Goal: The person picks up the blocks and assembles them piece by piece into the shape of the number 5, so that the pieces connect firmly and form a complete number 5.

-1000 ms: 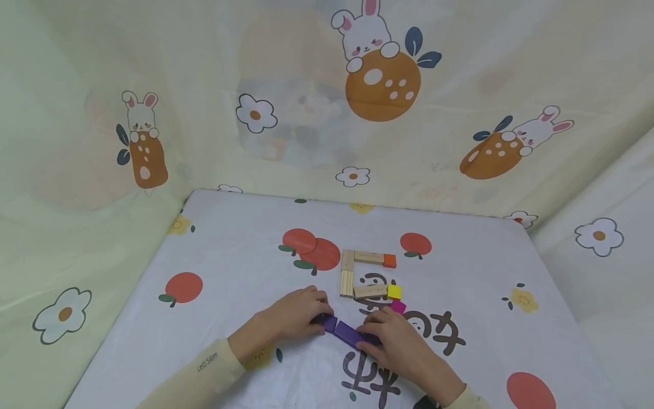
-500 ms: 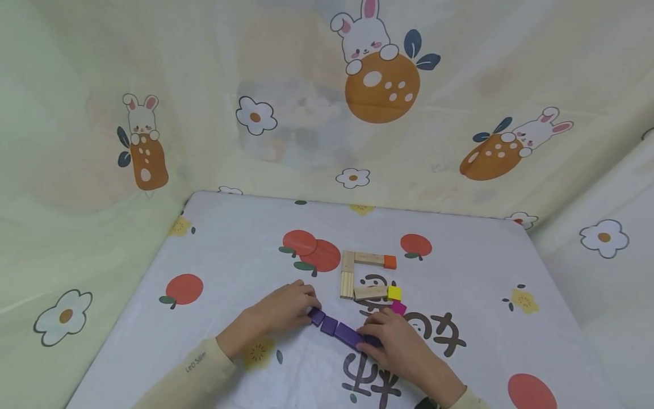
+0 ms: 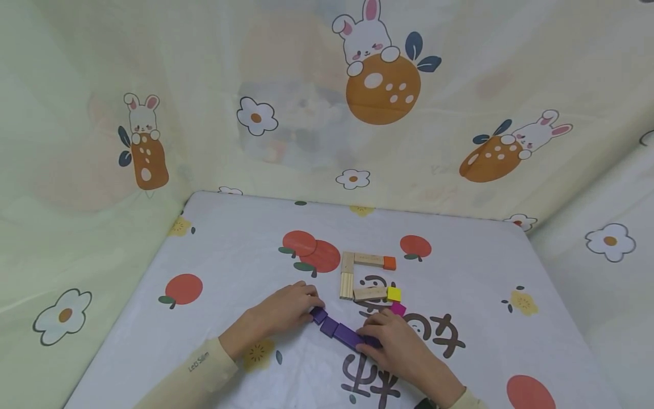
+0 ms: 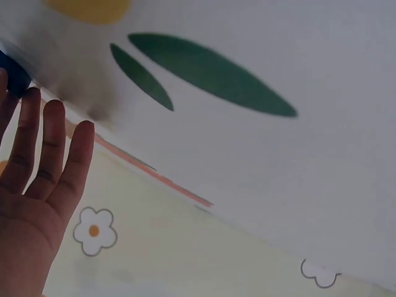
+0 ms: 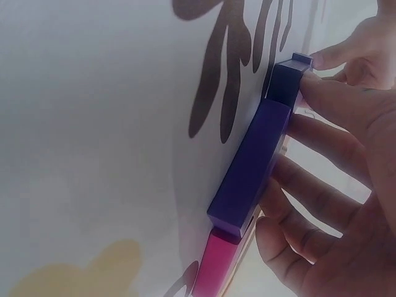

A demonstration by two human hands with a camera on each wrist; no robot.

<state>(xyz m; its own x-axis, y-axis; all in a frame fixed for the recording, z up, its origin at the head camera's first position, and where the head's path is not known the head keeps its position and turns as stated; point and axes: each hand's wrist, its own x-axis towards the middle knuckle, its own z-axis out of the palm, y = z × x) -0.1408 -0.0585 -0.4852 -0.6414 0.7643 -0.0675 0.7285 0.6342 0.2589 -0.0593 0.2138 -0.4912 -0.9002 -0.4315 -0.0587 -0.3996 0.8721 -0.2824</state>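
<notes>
A row of purple blocks runs diagonally over the cloth. At its left end, my left hand (image 3: 291, 308) pinches a small purple cube (image 3: 319, 315); another small purple block (image 3: 328, 326) sits beside it. A longer purple block (image 3: 348, 336) follows. My right hand (image 3: 395, 345) holds the row's right part between thumb and fingers, partly hiding one more purple block (image 3: 372, 341). In the right wrist view, the near long purple block (image 5: 250, 167) meets a magenta block (image 5: 215, 263). The left wrist view shows only a dark blue edge of the cube (image 4: 13, 74) by the fingers (image 4: 52, 133).
Beyond the hands, plain wooden blocks (image 3: 347, 272) form a three-sided outline. An orange block (image 3: 390, 263) and a yellow block (image 3: 394, 294) end its arms. The magenta block (image 3: 398, 308) touches near the yellow one. A printed white cloth (image 3: 230, 244) covers the table; patterned curtains (image 3: 286, 147) enclose it.
My left hand has shifted left, uncovering the small purple cubes, then edged slightly back right with the end cube turning a little. My right hand has stayed in place.
</notes>
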